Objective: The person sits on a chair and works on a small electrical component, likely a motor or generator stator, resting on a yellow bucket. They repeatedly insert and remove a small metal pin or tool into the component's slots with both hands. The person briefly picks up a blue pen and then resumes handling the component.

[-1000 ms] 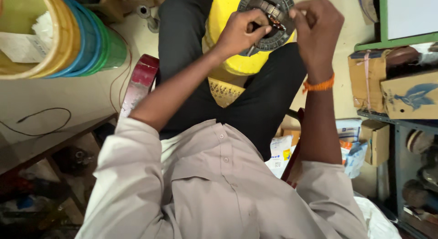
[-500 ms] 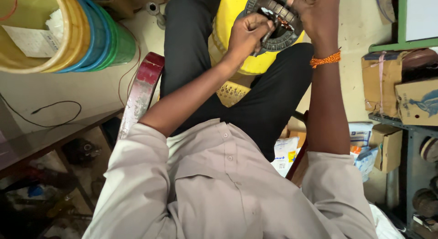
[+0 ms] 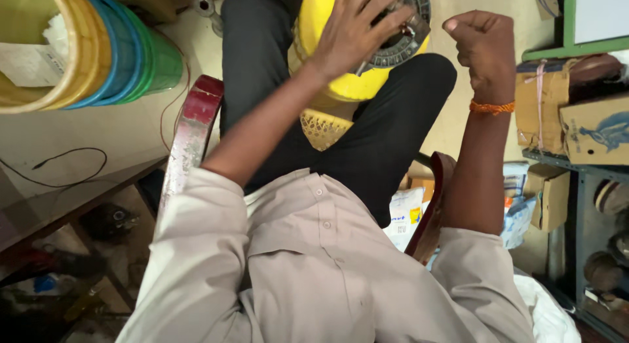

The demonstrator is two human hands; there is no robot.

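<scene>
At the far left a stack of coloured plastic wire coils (image 3: 98, 51), yellow, blue and green, lies on a pale tabletop (image 3: 59, 166), with a thin black cable (image 3: 65, 165) looped across the surface below it. Next comes the worn red wooden arm of a chair (image 3: 190, 136), on which the person sits in black trousers and a beige buttoned shirt.

A round yellow plastic housing (image 3: 341, 87) rests on the person's lap, and a dark, ring-shaped metal part with fine teeth or windings (image 3: 400, 48) sits on its upper face; the detail is partly covered, so its exact make is hard to tell. The left hand (image 3: 360, 25) lies spread over that ring, fingers splayed and pressing on it. Just beside it, apart from the housing, the right hand (image 3: 485, 45) is closed into a fist holding nothing visible, an orange thread band (image 3: 491, 107) around its wrist.

At the far right, brown cardboard boxes (image 3: 590, 120) stand on a metal shelf.
</scene>
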